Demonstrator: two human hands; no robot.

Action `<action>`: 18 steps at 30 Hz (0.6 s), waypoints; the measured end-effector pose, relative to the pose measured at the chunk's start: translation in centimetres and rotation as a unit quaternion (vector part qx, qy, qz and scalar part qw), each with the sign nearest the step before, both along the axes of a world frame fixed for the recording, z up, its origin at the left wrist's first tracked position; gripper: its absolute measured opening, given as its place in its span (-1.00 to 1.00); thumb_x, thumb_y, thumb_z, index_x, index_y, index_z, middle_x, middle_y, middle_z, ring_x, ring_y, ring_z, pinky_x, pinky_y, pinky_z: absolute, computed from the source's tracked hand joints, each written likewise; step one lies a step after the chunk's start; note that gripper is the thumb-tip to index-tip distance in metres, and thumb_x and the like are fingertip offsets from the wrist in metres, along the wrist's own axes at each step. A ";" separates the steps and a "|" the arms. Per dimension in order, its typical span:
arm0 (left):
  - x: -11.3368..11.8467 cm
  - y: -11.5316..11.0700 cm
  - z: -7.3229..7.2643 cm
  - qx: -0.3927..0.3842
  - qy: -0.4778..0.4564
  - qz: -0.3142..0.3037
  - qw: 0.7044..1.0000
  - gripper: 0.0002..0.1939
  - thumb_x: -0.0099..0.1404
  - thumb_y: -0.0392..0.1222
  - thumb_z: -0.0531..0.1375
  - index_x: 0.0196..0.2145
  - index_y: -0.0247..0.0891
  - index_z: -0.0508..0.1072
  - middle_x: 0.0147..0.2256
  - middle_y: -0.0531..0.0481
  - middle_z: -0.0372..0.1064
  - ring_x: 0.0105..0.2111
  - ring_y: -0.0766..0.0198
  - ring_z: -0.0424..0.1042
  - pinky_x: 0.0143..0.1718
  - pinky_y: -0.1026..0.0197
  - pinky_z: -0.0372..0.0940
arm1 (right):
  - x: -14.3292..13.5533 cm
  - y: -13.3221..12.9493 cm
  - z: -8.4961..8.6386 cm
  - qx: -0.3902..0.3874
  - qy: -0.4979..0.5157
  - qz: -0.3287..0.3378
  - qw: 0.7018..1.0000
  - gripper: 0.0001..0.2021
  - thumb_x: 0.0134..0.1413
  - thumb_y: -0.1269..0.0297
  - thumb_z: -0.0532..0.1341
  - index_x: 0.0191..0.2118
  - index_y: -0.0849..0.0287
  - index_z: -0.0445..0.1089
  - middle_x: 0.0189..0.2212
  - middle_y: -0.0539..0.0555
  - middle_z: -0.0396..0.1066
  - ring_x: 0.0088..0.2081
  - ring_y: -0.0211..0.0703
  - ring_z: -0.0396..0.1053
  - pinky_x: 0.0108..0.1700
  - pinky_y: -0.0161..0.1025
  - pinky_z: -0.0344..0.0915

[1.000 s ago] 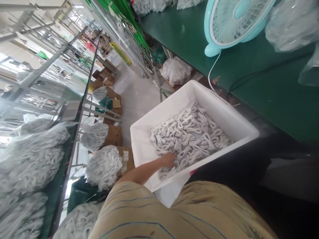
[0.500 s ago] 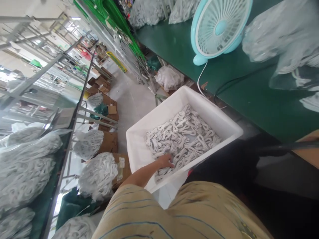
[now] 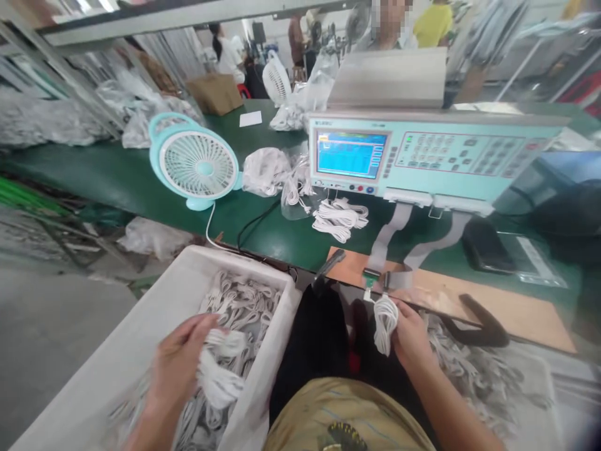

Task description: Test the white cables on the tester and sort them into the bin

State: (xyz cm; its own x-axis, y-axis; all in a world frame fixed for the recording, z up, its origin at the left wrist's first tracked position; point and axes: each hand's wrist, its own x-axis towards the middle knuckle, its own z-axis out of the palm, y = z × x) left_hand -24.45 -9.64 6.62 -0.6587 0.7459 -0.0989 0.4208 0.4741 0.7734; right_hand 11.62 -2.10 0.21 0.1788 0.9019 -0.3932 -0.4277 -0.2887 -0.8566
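Observation:
My left hand is closed on a white cable bundle, above the white bin full of similar cables. At the bench edge my right hand grips another coiled white cable, whose upper end meets a small green connector board. Grey ribbon cables run from there up to a light-blue tester with a lit blue screen.
The green bench holds a blue fan, a white cable pile and a black phone. Another cable bin stands at the lower right. People are at work behind.
The view has swung right from the bin and aisle to the bench and tester. My left hand has risen from the bin with a cable bundle; my right hand has come into view.

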 end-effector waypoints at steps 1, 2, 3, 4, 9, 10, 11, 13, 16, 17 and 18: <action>3.3 1.5 1.1 -0.011 -0.088 -0.074 0.993 -0.62 0.08 0.14 0.10 -0.33 -0.20 0.46 -0.53 0.05 0.42 -0.54 0.22 0.35 -0.53 0.25 0.21 | -0.1 -0.1 0.1 0.003 0.010 -0.001 1.000 -0.72 -0.32 0.17 0.42 -0.45 0.19 0.44 -0.58 0.01 0.37 -0.57 -0.19 0.28 -0.55 -0.31 0.23; 6.7 3.0 1.7 -0.029 -0.169 -0.148 0.974 -0.63 0.08 0.12 0.12 -0.31 -0.20 0.47 -0.56 0.05 0.41 -0.56 0.23 0.35 -0.54 0.26 0.21 | -0.2 -0.2 0.1 0.005 0.019 -0.002 1.000 -0.73 -0.32 0.17 0.43 -0.46 0.19 0.43 -0.59 0.01 0.36 -0.58 -0.20 0.27 -0.55 -0.32 0.22; 10.0 4.4 1.8 -0.039 -0.239 -0.211 0.947 -0.65 0.09 0.09 0.13 -0.29 -0.21 0.47 -0.58 0.05 0.39 -0.57 0.24 0.35 -0.54 0.26 0.21 | -0.2 -0.3 0.2 0.006 0.027 -0.003 1.000 -0.73 -0.31 0.16 0.42 -0.47 0.20 0.42 -0.61 0.00 0.36 -0.59 -0.21 0.26 -0.56 -0.33 0.21; 13.1 5.7 1.4 -0.050 -0.296 -0.254 0.920 -0.66 0.08 0.08 0.14 -0.31 -0.21 0.48 -0.62 0.06 0.35 -0.60 0.26 0.33 -0.58 0.28 0.18 | -0.2 -0.3 0.2 0.007 0.032 -0.004 0.999 -0.72 -0.30 0.15 0.42 -0.47 0.20 0.42 -0.62 0.00 0.35 -0.60 -0.22 0.25 -0.57 -0.34 0.20; 22.1 10.1 -3.2 -0.047 -0.351 -0.334 0.874 -0.66 0.07 0.07 0.15 -0.54 -0.30 0.44 -0.68 0.08 0.25 -0.66 0.36 0.21 -0.62 0.33 0.07 | -0.1 -0.2 0.2 0.019 0.042 -0.005 0.999 -0.69 -0.31 0.10 0.41 -0.50 0.20 0.38 -0.61 0.01 0.35 -0.62 -0.21 0.22 -0.58 -0.31 0.20; 22.7 10.4 -4.0 -0.043 -0.354 -0.332 0.873 -0.66 0.07 0.06 0.16 -0.57 -0.31 0.42 -0.68 0.09 0.23 -0.66 0.38 0.20 -0.61 0.34 0.06 | -0.2 -0.1 0.3 0.023 0.046 -0.009 0.999 -0.68 -0.31 0.09 0.41 -0.51 0.19 0.36 -0.63 0.00 0.33 -0.62 -0.21 0.22 -0.57 -0.30 0.20; 23.1 10.4 -4.5 -0.041 -0.359 -0.324 0.874 -0.67 0.06 0.04 0.17 -0.59 -0.32 0.39 -0.68 0.10 0.21 -0.66 0.39 0.18 -0.61 0.34 0.05 | -0.4 -0.2 0.4 0.025 0.051 -0.014 0.998 -0.68 -0.32 0.09 0.41 -0.53 0.19 0.35 -0.64 -0.01 0.31 -0.62 -0.22 0.20 -0.57 -0.31 0.20; 23.4 9.9 -4.9 -0.032 -0.371 -0.306 0.876 -0.69 0.05 0.00 0.18 -0.62 -0.33 0.36 -0.68 0.12 0.17 -0.66 0.42 0.15 -0.60 0.36 0.03 | -0.9 -0.6 0.7 0.027 0.058 -0.020 0.998 -0.67 -0.33 0.10 0.41 -0.56 0.19 0.31 -0.66 -0.04 0.27 -0.63 -0.26 0.16 -0.57 -0.34 0.17; 23.8 8.4 -4.8 -0.023 -0.394 -0.303 0.867 -0.68 0.04 -0.03 0.22 -0.63 -0.34 0.32 -0.67 0.14 0.14 -0.65 0.46 0.13 -0.59 0.38 0.03 | -1.1 -1.8 1.4 0.023 0.060 0.008 0.998 -0.66 -0.32 0.12 0.40 -0.59 0.19 0.25 -0.67 -0.07 0.22 -0.63 -0.32 0.10 -0.59 -0.38 0.10; 23.9 8.0 -4.7 -0.032 -0.409 -0.304 0.860 -0.68 0.03 -0.01 0.23 -0.62 -0.34 0.33 -0.67 0.14 0.16 -0.65 0.46 0.14 -0.59 0.38 0.04 | -0.6 -2.3 1.6 0.019 0.060 0.021 0.998 -0.65 -0.32 0.11 0.40 -0.59 0.19 0.24 -0.67 -0.07 0.22 -0.63 -0.32 0.10 -0.59 -0.39 0.09; 24.0 7.6 -4.6 -0.050 -0.429 -0.302 0.850 -0.67 0.02 0.02 0.24 -0.58 -0.34 0.35 -0.66 0.13 0.18 -0.66 0.45 0.17 -0.59 0.37 0.07 | 0.3 -2.9 1.7 0.012 0.059 0.031 0.998 -0.65 -0.31 0.10 0.39 -0.59 0.19 0.24 -0.67 -0.07 0.22 -0.63 -0.32 0.10 -0.60 -0.39 0.08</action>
